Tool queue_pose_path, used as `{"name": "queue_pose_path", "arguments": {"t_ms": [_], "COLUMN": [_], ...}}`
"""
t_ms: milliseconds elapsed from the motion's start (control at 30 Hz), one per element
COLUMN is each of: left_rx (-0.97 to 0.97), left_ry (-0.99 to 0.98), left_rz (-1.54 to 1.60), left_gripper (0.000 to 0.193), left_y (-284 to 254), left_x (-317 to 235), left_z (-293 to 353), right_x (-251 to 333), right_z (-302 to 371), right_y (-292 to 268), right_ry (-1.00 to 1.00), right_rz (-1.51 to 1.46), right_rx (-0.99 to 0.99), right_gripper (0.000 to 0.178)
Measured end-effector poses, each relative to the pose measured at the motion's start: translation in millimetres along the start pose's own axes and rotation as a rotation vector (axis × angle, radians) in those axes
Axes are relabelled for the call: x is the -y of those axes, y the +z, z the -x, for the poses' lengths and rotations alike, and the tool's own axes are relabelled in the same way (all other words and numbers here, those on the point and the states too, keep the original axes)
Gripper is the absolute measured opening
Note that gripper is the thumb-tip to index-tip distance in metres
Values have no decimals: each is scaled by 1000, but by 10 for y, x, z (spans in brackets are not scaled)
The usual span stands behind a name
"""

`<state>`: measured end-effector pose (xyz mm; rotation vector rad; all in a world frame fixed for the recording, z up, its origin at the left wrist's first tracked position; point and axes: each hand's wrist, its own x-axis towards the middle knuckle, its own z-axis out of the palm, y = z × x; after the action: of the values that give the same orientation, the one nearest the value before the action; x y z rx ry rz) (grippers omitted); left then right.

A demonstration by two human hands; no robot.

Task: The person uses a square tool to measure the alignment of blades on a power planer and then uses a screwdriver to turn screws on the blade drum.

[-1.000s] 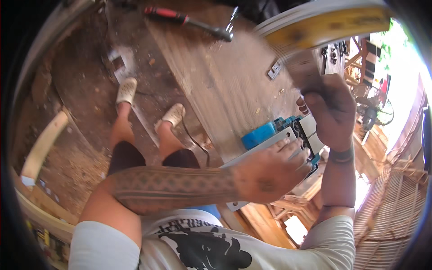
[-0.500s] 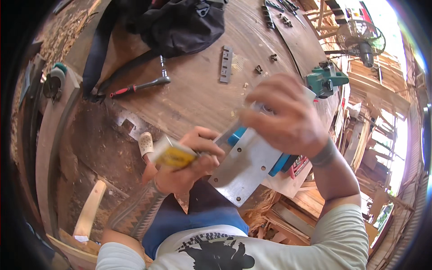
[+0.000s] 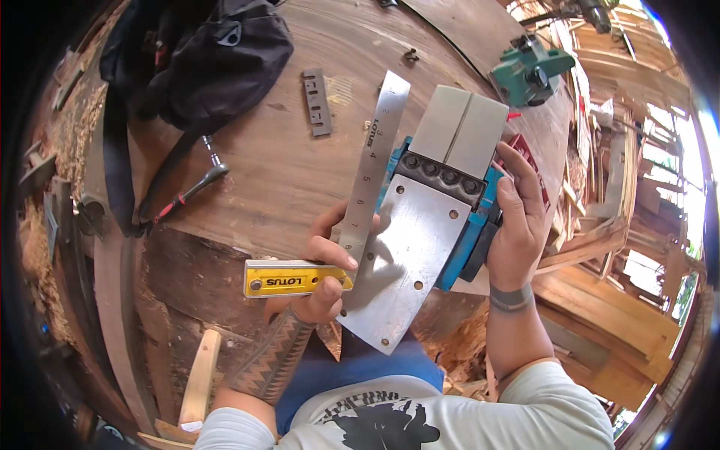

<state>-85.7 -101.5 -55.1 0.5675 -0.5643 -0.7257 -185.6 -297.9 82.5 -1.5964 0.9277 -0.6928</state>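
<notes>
An electric planer (image 3: 417, 247) with a blue body lies sole-up in front of me, its cutter block and bolts showing between the two metal sole plates. My left hand (image 3: 324, 259) is closed around a try square (image 3: 369, 161) at the corner where its yellow stock meets the steel blade. The blade stands up and away along the planer's left side. My right hand (image 3: 517, 214) is against the planer's right side, thumb toward me and fingers curled around the far edge, partly hidden.
On the wooden table (image 3: 262, 184) lie a slotted planer blade (image 3: 316, 102), a red-handled ratchet (image 3: 196, 187), a black bag (image 3: 217, 64) and a small bolt (image 3: 411, 55). A green power tool (image 3: 531, 71) stands at the far right. Stacked timber (image 3: 600, 319) is at right.
My right hand has come off the planer's far end and the square's blade, down to the planer's right side. The square has turned more upright in my left hand. The view has shifted.
</notes>
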Motion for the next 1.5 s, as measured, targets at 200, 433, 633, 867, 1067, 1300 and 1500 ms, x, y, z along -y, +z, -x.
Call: {"name": "queue_pose_path", "arguments": {"t_ms": [200,433,633,867,1067,1300,1500], "left_rx": [-39,-98,-64,2,62,41,96], "left_ry": [-42,-23,-40,87,46,20,70], "left_rz": [1,-18,-43,-131,-142,-224,-209], "left_gripper": [31,29,22,18,20,27,37], "left_y": [128,163,125,23,-15,-111,-107], "left_x": [74,106,116,197,194,193,215], "left_z": [-61,-39,-131,-182,-124,-40,-51], "right_x": [-96,-118,-121,-144,-169,-206,-194], "right_z": [-109,-171,-178,-210,-218,-218,-204], "right_y": [-104,-142,-90,-160,-166,-155,-153], "right_ry": [-150,-146,-112,-124,-137,-86,-71], "right_rz": [41,-49,-75,22,12,-19,-37], "right_rx": [35,142,103,121,154,153,154], "right_gripper": [52,55,51,55,64,68,70]}}
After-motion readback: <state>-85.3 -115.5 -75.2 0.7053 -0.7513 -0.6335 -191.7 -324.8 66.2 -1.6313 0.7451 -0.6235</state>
